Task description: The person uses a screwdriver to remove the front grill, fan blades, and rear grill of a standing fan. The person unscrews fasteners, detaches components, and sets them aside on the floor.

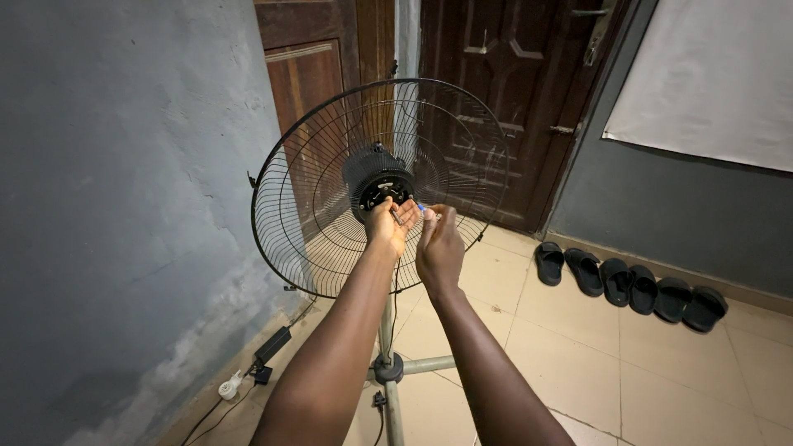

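A standing fan with a black wire rear guard (314,206) and a black motor hub (378,183) stands in front of me, its front guard and blades off. My left hand (388,227) is cupped palm up just below the hub, with a small metal part lying in it. My right hand (439,244) is beside it, fingers pinched on a small blue-tipped tool or part near the left palm. What exactly the fingers hold is too small to tell.
The fan's grey pole and cross base (388,363) stand on a tiled floor. A power adapter and cable (268,351) lie by the grey wall at left. Several black slippers (628,285) line the right wall. A dark wooden door (512,99) is behind the fan.
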